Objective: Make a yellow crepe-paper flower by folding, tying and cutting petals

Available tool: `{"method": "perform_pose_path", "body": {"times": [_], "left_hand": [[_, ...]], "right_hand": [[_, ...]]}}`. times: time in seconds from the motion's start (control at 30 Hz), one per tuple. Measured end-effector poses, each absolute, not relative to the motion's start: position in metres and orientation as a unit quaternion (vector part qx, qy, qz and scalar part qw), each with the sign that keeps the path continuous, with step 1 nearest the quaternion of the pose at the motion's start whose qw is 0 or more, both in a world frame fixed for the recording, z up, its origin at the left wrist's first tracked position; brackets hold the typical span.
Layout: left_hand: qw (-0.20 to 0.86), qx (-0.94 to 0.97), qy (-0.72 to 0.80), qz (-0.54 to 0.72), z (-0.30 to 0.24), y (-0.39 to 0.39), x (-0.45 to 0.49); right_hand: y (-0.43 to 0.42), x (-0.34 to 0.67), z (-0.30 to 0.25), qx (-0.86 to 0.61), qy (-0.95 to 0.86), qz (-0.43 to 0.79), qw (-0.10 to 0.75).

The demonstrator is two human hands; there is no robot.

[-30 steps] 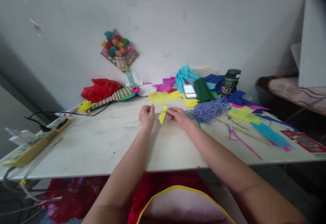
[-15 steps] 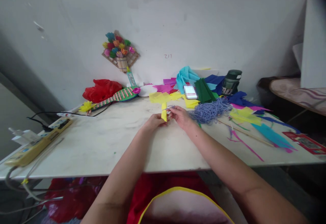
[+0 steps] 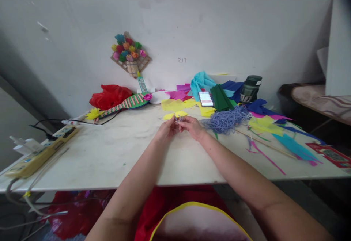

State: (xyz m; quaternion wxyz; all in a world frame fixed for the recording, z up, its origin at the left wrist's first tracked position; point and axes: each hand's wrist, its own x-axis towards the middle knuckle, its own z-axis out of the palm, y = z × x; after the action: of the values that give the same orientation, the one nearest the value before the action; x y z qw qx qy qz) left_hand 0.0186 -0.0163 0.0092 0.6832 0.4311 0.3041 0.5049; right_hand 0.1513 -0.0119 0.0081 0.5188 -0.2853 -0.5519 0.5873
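My left hand (image 3: 165, 130) and my right hand (image 3: 191, 125) meet over the middle of the white table (image 3: 115, 157), fingertips pinched together. Between them they hold a small folded piece of yellow paper (image 3: 175, 115), which lies nearly flat just beyond my fingers, with a thin lilac strand at the fingertips. A tangle of lilac yarn (image 3: 226, 118) lies just right of my right hand.
Coloured tissue sheets (image 3: 216, 95) and a dark green jar (image 3: 249, 87) sit at the back right. Paper strips and a thin stick (image 3: 263, 144) lie right. A striped paper guitar (image 3: 123, 104), red bag (image 3: 109, 95) and power strip (image 3: 38, 153) are left.
My left hand moved right to join my right hand. The yellow paper, hanging upright before, has turned nearly flat behind my fingertips.
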Motion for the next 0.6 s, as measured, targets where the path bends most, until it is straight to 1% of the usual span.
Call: {"method": "perform_pose_path", "body": {"times": [0.13, 0.27, 0.43, 0.6], "left_hand": [[0.658, 0.445, 0.297, 0.530, 0.008, -0.016, 0.019], [0.643, 0.415, 0.329, 0.554, 0.009, -0.013, 0.017], [0.642, 0.337, 0.373, 0.579, 0.015, -0.010, 0.011], [0.625, 0.353, 0.357, 0.597, 0.012, -0.008, 0.008]], "right_hand": [[-0.013, 0.151, 0.006, -0.283, -0.590, 0.576, 0.490], [-0.014, 0.152, 0.004, -0.281, -0.629, 0.557, 0.463], [-0.013, 0.151, -0.001, -0.309, -0.715, 0.516, 0.356], [-0.012, 0.160, 0.007, -0.330, -0.730, 0.515, 0.305]]}}
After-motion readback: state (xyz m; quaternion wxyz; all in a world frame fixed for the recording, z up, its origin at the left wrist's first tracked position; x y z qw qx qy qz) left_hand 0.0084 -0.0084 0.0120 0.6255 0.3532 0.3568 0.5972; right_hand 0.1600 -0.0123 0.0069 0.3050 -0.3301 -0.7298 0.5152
